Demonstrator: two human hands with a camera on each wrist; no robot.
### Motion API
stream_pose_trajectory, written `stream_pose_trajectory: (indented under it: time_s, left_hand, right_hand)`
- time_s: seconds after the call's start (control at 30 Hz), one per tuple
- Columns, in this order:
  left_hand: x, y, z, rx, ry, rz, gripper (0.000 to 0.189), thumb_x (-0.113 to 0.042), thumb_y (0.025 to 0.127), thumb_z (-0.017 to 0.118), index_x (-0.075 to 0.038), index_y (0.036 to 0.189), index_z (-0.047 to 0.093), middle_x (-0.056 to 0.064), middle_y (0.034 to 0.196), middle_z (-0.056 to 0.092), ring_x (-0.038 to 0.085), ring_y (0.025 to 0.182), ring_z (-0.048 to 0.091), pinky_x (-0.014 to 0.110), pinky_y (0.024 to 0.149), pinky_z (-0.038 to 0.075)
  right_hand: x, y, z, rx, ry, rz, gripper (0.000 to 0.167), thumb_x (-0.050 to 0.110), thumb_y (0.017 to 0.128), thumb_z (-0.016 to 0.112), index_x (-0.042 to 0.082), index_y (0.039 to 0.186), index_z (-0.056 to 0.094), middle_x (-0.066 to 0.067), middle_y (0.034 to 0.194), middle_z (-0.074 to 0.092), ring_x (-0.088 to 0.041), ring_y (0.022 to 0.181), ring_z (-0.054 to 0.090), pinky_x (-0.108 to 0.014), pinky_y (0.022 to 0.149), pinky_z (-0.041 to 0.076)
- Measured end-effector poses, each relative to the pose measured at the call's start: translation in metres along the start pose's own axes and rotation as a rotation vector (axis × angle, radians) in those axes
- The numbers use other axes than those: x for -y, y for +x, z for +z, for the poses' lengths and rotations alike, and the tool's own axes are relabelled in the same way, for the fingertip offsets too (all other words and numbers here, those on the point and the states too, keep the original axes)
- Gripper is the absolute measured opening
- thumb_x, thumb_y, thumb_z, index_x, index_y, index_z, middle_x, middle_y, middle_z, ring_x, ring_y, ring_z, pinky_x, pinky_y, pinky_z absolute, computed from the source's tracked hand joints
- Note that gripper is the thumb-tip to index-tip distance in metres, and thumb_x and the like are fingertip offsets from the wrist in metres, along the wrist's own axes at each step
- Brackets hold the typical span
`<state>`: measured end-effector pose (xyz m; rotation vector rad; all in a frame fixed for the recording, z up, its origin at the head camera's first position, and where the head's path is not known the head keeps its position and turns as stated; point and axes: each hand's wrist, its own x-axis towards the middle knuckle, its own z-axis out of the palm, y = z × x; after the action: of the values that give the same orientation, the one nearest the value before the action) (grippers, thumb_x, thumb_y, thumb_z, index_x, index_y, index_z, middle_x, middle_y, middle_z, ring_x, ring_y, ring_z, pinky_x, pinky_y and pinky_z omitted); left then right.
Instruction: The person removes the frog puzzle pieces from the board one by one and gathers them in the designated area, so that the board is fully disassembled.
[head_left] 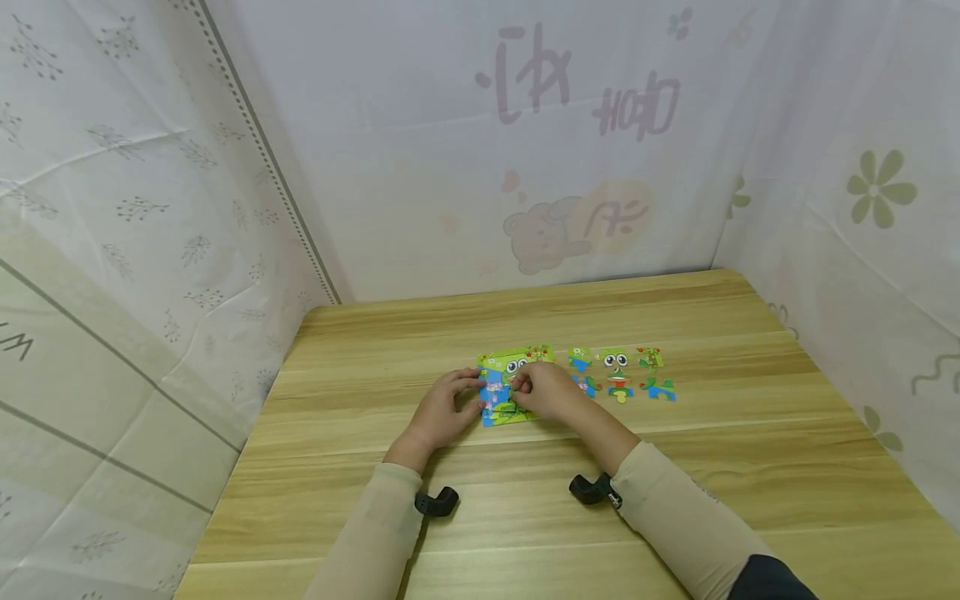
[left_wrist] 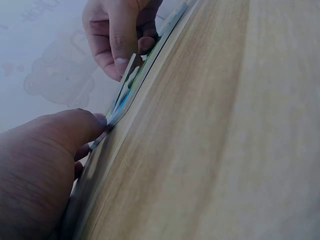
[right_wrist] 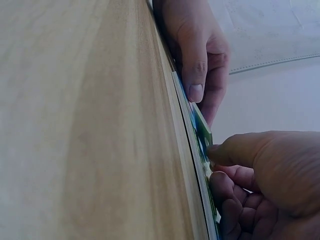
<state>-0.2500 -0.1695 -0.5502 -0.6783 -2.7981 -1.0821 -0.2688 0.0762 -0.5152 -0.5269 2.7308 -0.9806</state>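
Note:
A jigsaw board point(head_left: 491, 417) with a green big-eyed frog picture lies flat on the table in the head view. My left hand point(head_left: 444, 410) rests at its left side, thumb near the lower left corner and the other fingers along the edge. Over the board's middle, my right hand point(head_left: 546, 390) pinches a thin puzzle piece point(right_wrist: 201, 125) between thumb and fingers. That piece stands tilted in both wrist views, its lower end down at the board and its other end raised toward the right fingertips. The right hand hides part of the frog picture.
Right of the board lie several loose puzzle pieces in two rows, among them one with the frog's eyes point(head_left: 616, 360) and a blue-green one point(head_left: 661, 389). The wooden table point(head_left: 510, 533) meets a pale printed curtain point(head_left: 405, 167) at the back and sides.

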Motion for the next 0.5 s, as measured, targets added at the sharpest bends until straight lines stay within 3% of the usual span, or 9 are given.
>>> stream_pose_trajectory:
  time_s: [0.5]
  left_hand:
    - [0.0011, 0.0, 0.0008, -0.001, 0.001, 0.01, 0.035, -0.026, 0.098, 0.076, -0.012, 0.13, 0.072, 0.0, 0.151, 0.055, 0.026, 0.145, 0.046, 0.046, 0.121, 0.039]
  right_hand:
    - [-0.0008, -0.0023, -0.0037, 0.021, 0.022, -0.046, 0.008, 0.02, 0.095, 0.078, 0.017, 0.094, 0.07, 0.006, 0.084, 0.064, -0.012, 0.077, 0.06, -0.027, 0.069, 0.054]
